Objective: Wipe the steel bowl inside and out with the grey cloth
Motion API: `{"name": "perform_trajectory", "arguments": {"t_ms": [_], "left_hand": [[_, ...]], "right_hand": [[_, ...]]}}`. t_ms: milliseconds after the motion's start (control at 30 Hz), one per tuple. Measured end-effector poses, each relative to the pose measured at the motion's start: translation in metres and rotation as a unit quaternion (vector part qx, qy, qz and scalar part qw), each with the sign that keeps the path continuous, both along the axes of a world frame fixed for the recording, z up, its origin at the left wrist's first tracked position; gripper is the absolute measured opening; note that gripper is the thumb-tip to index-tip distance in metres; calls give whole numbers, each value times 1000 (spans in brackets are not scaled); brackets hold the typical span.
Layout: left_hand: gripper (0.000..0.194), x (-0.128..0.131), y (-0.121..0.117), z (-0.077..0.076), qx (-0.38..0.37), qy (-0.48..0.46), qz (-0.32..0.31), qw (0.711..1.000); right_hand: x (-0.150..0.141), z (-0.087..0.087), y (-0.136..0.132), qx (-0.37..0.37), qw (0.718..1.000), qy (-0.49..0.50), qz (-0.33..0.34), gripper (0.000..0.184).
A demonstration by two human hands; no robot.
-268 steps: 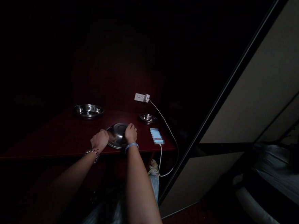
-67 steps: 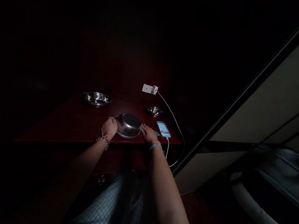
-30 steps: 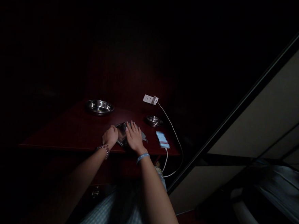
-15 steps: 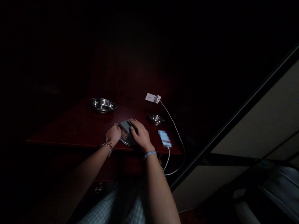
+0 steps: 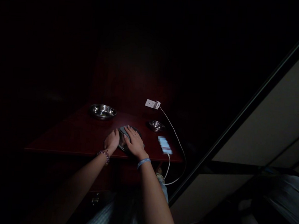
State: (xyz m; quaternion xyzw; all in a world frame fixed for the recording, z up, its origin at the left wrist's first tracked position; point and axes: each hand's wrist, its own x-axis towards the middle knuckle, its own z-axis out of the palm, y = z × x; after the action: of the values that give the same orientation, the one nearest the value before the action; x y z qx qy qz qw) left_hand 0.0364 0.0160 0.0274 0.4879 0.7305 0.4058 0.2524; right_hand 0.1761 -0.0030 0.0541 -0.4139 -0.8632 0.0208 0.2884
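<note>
A round shiny metal plate [image 5: 123, 145] lies near the front edge of the dark red table. My left hand [image 5: 111, 140] is closed around its left rim, the fingertips mostly hidden. My right hand [image 5: 134, 141] lies flat on a grey cloth [image 5: 124, 132], with fingers stretched out and thumb apart, pressing it onto the plate. The hand hides part of the cloth and the plate's right side.
A larger metal bowl [image 5: 102, 112] stands back left on the table [image 5: 68, 137], a small metal bowl [image 5: 156, 126] to the right. A phone [image 5: 165, 145] charges by a white cable [image 5: 174, 129] from a wall socket [image 5: 152, 104]. A pale panel [image 5: 262, 109] stands at right.
My right hand has shifted left over the cloth, and more of the plate's right rim shows. My left hand stays at the rim. The whole view sits slightly lower in the frame.
</note>
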Motion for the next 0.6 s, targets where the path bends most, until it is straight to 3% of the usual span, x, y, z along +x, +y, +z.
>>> {"name": "perform_trajectory", "arguments": {"t_ms": [300,600], "left_hand": [[74,2,-7,4,6,-17,7,1000],[51,3,-8,5,12,26,8,1000]], "right_hand": [[-4,0,-1,-6,1000,6,-19,48],[-2,2,-3,12,1000,-21,-8,50]]}}
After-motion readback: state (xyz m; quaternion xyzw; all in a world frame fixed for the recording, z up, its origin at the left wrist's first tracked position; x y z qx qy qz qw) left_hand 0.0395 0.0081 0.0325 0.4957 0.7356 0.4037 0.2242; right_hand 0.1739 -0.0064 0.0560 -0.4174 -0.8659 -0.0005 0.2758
